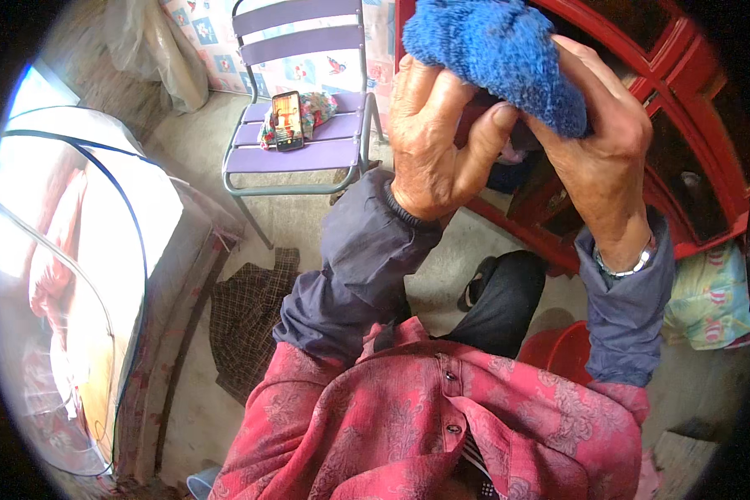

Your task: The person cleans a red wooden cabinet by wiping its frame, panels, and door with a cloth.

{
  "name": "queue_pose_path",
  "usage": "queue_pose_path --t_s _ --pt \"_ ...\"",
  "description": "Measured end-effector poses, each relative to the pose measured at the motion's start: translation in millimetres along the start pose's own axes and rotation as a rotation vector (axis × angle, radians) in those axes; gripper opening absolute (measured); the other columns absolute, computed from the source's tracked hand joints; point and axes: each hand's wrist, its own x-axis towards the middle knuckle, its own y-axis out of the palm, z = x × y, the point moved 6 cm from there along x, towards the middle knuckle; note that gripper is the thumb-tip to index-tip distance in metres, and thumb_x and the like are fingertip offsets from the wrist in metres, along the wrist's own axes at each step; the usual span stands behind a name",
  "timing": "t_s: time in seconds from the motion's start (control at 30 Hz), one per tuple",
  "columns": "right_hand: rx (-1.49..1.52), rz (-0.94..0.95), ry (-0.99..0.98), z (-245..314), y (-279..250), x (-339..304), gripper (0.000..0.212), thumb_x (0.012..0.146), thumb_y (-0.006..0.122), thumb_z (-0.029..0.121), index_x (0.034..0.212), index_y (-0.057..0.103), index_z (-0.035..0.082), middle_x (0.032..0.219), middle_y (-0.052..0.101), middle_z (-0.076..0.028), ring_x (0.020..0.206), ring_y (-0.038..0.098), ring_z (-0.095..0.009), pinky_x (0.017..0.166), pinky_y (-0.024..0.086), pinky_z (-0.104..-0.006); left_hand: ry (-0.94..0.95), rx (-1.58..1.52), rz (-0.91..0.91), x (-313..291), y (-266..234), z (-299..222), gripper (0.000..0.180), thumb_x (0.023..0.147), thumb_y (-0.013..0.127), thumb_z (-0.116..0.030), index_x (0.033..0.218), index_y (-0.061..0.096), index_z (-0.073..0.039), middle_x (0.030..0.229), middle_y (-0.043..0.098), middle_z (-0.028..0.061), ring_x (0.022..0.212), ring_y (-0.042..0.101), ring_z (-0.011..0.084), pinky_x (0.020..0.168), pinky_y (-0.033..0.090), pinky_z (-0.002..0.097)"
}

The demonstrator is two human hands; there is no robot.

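A fluffy blue cloth (pixel 493 52) is held up high in front of me, near the top of the view. My left hand (pixel 437 137) grips its lower left side, thumb pressed under the cloth. My right hand (pixel 596 137) clasps it from the right, fingers wrapped over its lower edge. A metal bracelet (pixel 625 268) sits on my right wrist. Both forearms wear dark blue sleeves over a red patterned shirt (pixel 425 417).
A purple slatted chair (pixel 308 158) stands at the back, with a phone (pixel 287 120) and a flowery cloth on its seat. Red wooden furniture (pixel 692 167) is to the right. A red bucket (pixel 558 350), a checked cloth (pixel 246 321) on the floor, and a netted bed (pixel 83 275) at left.
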Motion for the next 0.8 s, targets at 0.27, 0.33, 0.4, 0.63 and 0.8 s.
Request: queue_pose_path --t_s 0.27,0.33,0.4,0.63,0.8 --pt "0.221 -0.014 0.047 -14 18 28 0.028 0.090 0.075 0.013 0.109 0.070 -0.007 0.094 0.074 -0.016 0.080 0.071 -0.020 0.073 0.057 -0.0317 -0.090 0.014 0.094 -3 -3 5 0.033 0.088 0.072 -0.022 0.108 0.064 0.003 0.103 0.061 0.0207 0.091 0.061 0.0374 0.081 0.048 0.0426" --pt "0.319 0.043 -0.009 -18 35 45 0.034 0.090 0.076 0.014 0.115 0.068 -0.008 0.096 0.073 -0.019 0.083 0.072 -0.021 0.074 0.058 -0.0320 -0.124 0.013 0.099 -4 -6 9 0.035 0.087 0.073 -0.025 0.108 0.065 0.002 0.106 0.059 0.0229 0.094 0.059 0.0377 0.083 0.047 0.0431" --pt "0.398 0.117 0.219 -17 26 45 0.033 0.094 0.071 0.026 0.110 0.072 -0.002 0.097 0.075 -0.017 0.084 0.073 -0.023 0.076 0.058 -0.0348 -0.024 0.099 0.080 -4 -9 10 0.037 0.085 0.074 -0.029 0.107 0.066 0.000 0.111 0.057 0.0257 0.100 0.056 0.0391 0.086 0.045 0.0455" --pt "0.288 0.188 0.189 -62 89 98 0.037 0.097 0.065 0.037 0.104 0.075 0.002 0.095 0.076 -0.015 0.084 0.073 -0.024 0.078 0.057 -0.0362 0.205 0.154 -0.031 -10 3 20 0.038 0.079 0.078 -0.030 0.105 0.069 -0.004 0.117 0.056 0.0258 0.101 0.056 0.0386 0.088 0.045 0.0467" --pt "0.173 0.233 0.166 -94 104 84 0.042 0.098 0.061 0.044 0.100 0.077 0.005 0.093 0.076 -0.012 0.085 0.074 -0.024 0.080 0.056 -0.0373 0.241 0.147 -0.018 -4 6 12 0.037 0.080 0.077 -0.030 0.104 0.069 -0.003 0.115 0.058 0.0235 0.094 0.057 0.0372 0.084 0.046 0.0453"
